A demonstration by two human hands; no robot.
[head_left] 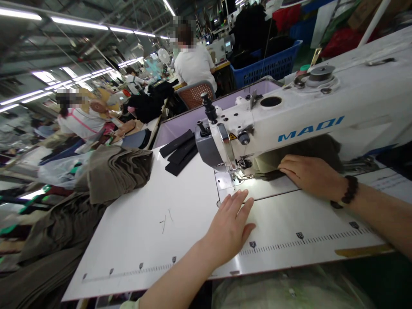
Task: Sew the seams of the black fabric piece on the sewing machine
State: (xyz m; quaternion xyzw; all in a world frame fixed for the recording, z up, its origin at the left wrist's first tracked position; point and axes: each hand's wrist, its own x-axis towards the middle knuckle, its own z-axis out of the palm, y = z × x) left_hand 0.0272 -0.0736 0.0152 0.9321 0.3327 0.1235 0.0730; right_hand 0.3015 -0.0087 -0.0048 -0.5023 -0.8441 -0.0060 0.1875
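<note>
A piece of olive-brown fabric [268,164] lies under the arm of a white sewing machine [309,116], just to the right of the lit needle area. It looks matt and soft; its near portion catches the lamp and turns pale yellowish, while the part farther back is darker and in shadow.

The right hand [310,177] rests over the fabric's right-hand part, fingers held close together; whether they pinch the cloth cannot be told. A dark beaded bracelet [350,189] circles that wrist. The left hand [227,225] lies palm down, fingers slightly spread and holding nothing, its tips just in front of the metal needle plate [225,180].

The machine has a smooth enamelled body with blue "MAQI" lettering, a dark grey end cover and metal knobs. Behind its head lie flat, black rectangular fabric strips [180,153], overlapping. At the left, a thick stack of brown-olive fabric [117,169] shows rippled, layered edges.

The worktop [135,227] is white and glossy, with a printed ruler scale [277,246] along its near edge and thread scraps [163,224] on it. Beyond, people work in a large room under strip lights, beside a blue plastic basket [264,68] heaped with black cloth.
</note>
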